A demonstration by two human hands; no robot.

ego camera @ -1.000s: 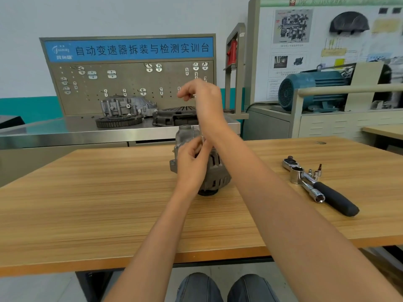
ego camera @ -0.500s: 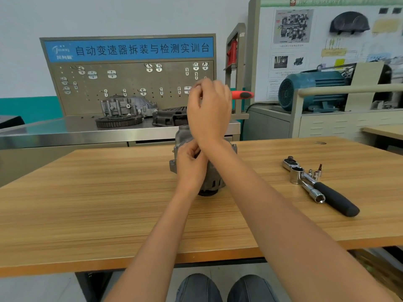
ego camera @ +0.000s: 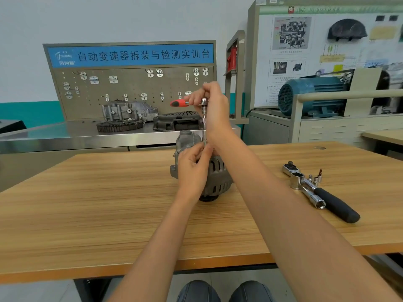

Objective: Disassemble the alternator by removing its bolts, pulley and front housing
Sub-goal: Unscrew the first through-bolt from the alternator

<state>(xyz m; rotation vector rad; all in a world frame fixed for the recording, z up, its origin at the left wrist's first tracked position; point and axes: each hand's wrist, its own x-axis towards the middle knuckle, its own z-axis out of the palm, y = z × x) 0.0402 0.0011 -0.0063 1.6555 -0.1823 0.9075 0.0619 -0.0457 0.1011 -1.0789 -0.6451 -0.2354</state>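
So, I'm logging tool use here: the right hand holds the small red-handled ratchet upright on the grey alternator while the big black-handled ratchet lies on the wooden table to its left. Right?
Not quite. In the head view the big black-handled ratchet lies on the wooden table to the right of the grey alternator, not the left. The right hand does hold the small red-handled ratchet upright on it.

An automotive training workshop: a pegboard tool stand [ego camera: 133, 92] with a blue Chinese-lettered banner [ego camera: 130, 55], gearbox parts [ego camera: 128, 112] on a steel bench [ego camera: 65, 136], a blue electric motor [ego camera: 311, 94], a wall display of diagrams [ego camera: 305, 51], and a wooden worktable [ego camera: 87, 203] carrying a ratchet wrench [ego camera: 320, 192].
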